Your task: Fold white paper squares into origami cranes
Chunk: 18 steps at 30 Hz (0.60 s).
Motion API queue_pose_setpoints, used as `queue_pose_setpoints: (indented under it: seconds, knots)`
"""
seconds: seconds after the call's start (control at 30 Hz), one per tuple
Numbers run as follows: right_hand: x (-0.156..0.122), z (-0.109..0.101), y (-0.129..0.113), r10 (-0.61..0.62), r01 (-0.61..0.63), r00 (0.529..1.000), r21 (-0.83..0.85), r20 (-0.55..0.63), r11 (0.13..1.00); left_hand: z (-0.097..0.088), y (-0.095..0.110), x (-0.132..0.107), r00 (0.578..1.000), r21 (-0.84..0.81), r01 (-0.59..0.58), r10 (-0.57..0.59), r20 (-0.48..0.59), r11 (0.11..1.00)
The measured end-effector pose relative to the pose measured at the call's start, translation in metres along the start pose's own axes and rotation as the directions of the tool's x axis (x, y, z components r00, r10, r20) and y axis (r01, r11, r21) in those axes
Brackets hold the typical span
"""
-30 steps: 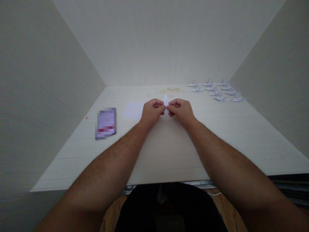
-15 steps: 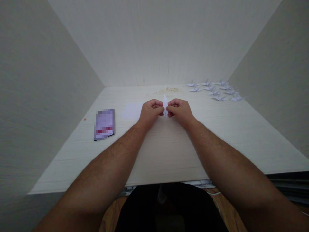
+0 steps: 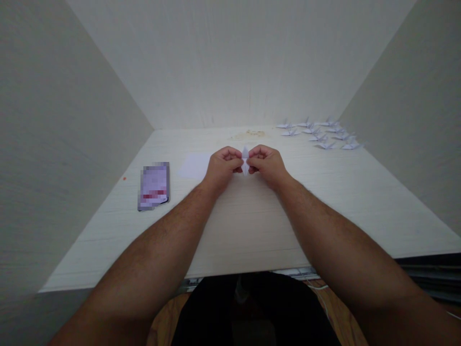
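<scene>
A small piece of folded white paper (image 3: 245, 166) is held upright between my two hands, above the middle of the table. My left hand (image 3: 224, 167) pinches its left side between thumb and fingers. On the right side, my right hand (image 3: 267, 166) grips it the same way. The paper comes to a point at top and bottom and looks like a narrow diamond; its exact folds are too small to tell. Just left of my left hand lies flat white paper (image 3: 192, 165), partly hidden behind that hand.
Several white paper cranes (image 3: 319, 133) stand at the back right of the white table (image 3: 252, 226). A blurred-out flat rectangular object (image 3: 154, 185) lies at the left, near a small orange spot (image 3: 124, 179). Pale walls enclose the back and both sides.
The top point of the folded paper sits lower, and the piece appears spread a little wider between my fingers. Both hands keep their pinch in nearly the same place.
</scene>
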State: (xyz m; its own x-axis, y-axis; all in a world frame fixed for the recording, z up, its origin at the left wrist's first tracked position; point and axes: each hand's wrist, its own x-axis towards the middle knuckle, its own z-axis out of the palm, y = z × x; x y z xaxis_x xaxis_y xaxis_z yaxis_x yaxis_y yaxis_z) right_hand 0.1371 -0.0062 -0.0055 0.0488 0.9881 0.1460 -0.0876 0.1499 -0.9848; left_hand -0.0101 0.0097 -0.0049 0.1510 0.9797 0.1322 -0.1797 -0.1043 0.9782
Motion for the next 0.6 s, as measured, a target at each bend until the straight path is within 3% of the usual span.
queue_pose_setpoints:
  seconds: [0.3,0.6]
  knots:
    - [0.0002,-0.0025,0.0026,-0.048,0.046,0.996,0.025,0.080,0.999,-0.0024,-0.0014,0.0021,1.000,-0.023,0.008,-0.008,0.018,1.000]
    - [-0.0013,-0.0030,-0.0006,-0.008,0.002,0.997,0.063,0.081,0.998,-0.0013,0.0022,-0.0006,0.997,-0.050,0.037,-0.033,0.076,0.998]
